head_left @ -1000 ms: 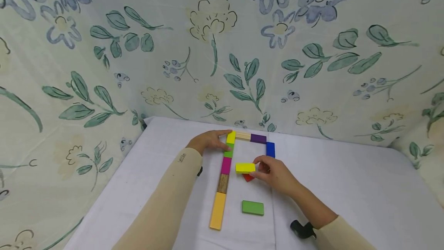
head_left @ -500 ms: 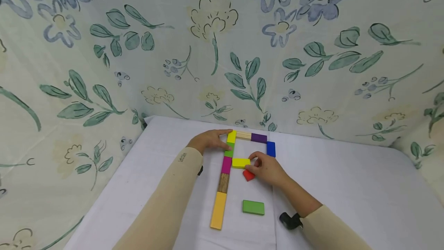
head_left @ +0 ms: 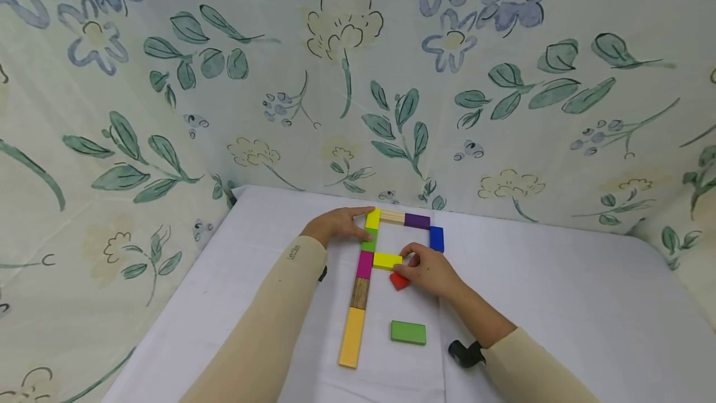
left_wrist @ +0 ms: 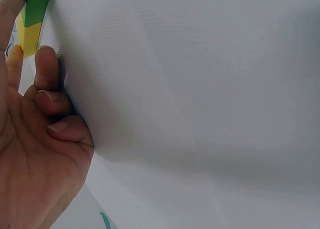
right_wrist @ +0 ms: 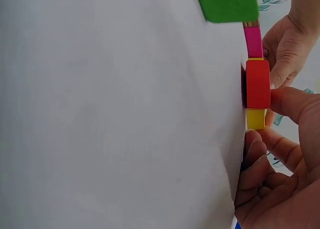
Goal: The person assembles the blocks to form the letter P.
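Note:
My right hand (head_left: 433, 271) pinches the right end of a yellow block (head_left: 387, 260), whose left end meets the magenta block (head_left: 365, 264). Close below the fingers lies a red block (head_left: 399, 280), which partly covers the yellow one in the right wrist view. My left hand (head_left: 335, 226) is at the far end of a column of blocks. Its index finger reaches the far end of another yellow block (head_left: 373, 219), and its thumb touches the bright green block (head_left: 369, 244). In the left wrist view the other fingers curl against the cloth.
Down the column follow a brown wood-grain block (head_left: 360, 293) and a yellow-orange one (head_left: 352, 338). A pale wood block (head_left: 393, 217), a purple block (head_left: 417, 221) and a blue block (head_left: 436, 239) continue from its top. One green block (head_left: 408, 332) lies apart on the white cloth.
The right hand has brought the yellow block left and slightly away from me, up against the magenta block. More of the red block shows. The left hand stays in place.

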`<state>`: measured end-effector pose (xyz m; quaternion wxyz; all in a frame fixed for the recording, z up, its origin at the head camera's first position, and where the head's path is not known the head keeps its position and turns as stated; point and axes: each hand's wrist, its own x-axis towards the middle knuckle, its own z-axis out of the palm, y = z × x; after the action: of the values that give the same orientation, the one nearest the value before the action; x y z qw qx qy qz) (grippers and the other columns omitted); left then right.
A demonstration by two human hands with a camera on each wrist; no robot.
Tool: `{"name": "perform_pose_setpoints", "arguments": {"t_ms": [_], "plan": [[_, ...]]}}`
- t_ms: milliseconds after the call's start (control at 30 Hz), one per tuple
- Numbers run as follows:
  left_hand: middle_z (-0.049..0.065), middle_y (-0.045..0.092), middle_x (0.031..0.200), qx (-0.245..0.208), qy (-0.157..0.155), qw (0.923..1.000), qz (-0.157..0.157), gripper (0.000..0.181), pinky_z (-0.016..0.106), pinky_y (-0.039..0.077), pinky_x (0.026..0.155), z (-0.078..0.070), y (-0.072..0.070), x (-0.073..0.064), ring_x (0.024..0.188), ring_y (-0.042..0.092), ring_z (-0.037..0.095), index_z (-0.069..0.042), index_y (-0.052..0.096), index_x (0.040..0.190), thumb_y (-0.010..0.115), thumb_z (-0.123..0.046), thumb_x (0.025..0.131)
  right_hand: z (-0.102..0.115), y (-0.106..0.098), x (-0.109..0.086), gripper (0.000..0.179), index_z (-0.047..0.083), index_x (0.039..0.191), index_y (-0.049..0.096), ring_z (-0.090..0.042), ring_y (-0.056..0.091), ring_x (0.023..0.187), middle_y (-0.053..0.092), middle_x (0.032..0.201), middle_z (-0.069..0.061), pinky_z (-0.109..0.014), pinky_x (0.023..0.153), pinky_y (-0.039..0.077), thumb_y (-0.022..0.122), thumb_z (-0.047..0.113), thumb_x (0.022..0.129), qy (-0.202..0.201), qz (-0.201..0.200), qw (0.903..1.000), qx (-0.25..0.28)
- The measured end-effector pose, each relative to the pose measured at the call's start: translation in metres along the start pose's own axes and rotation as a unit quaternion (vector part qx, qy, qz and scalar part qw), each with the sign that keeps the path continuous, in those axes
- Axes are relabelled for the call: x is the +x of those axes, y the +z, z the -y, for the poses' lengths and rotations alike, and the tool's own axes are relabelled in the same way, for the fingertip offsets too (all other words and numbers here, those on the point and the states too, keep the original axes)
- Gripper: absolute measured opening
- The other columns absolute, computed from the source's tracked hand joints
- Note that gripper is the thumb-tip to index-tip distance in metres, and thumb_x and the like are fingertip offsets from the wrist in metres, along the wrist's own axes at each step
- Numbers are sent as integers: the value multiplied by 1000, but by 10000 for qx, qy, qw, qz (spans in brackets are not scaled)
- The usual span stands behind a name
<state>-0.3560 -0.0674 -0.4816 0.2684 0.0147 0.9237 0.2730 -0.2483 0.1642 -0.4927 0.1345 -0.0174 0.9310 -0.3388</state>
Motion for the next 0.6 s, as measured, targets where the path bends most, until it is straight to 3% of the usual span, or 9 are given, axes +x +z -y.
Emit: {"name": "perform_pose_setpoints", "arguments": {"t_ms": [600], "plan": [[-3, 30, 170, 58, -62, 9999, 91, 86, 68, 29, 120, 0, -1, 3, 151, 33, 37, -63, 37, 148, 83, -55, 76, 2, -2, -1, 30, 21, 113, 67, -19, 56, 79, 63, 88, -3, -24, 65, 49, 78, 35, 89, 31, 66, 10000, 29]]}}
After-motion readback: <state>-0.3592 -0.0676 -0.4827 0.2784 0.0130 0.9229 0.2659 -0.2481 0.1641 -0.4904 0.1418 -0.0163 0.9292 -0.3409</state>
